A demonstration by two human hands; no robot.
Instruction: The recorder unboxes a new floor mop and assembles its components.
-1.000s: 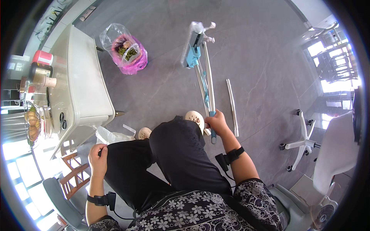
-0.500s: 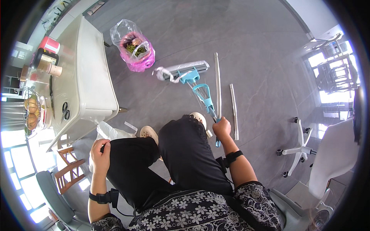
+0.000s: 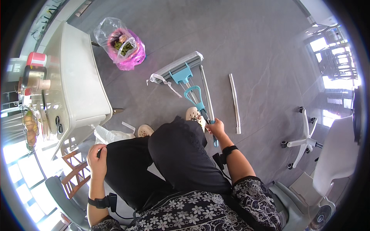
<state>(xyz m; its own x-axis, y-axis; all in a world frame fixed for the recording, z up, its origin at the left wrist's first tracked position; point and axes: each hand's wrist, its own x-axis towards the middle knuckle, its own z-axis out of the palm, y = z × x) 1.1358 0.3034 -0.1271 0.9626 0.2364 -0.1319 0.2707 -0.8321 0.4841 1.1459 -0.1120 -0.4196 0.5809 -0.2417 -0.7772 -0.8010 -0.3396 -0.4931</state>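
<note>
My right hand (image 3: 216,128) is closed around the grey lower shaft of a sponge mop (image 3: 181,74), beside my right knee. The mop has a light-blue head mount and a loop-shaped lever. Its long grey sponge points away from me, partly wrapped in clear plastic with a loose strip trailing. A long silvery tube (image 3: 206,88) runs along the mop's right side to my right hand; whether my fingers also hold it, I cannot tell. My left hand (image 3: 97,159) rests on my left knee with fingers loosely bent and nothing visible in it.
A second silvery tube (image 3: 234,104) lies on the grey floor to the right. Beyond the mop stands a pink plastic bag (image 3: 135,57) with greenery. On the left is a white table (image 3: 83,77) with scissors (image 3: 59,125). A white wheeled chair base (image 3: 304,142) stands at right.
The mop and the long tube beside it have shifted, the tube now slanting toward the upper left. My right hand has moved slightly left and nearer. My left hand stays on the knee.
</note>
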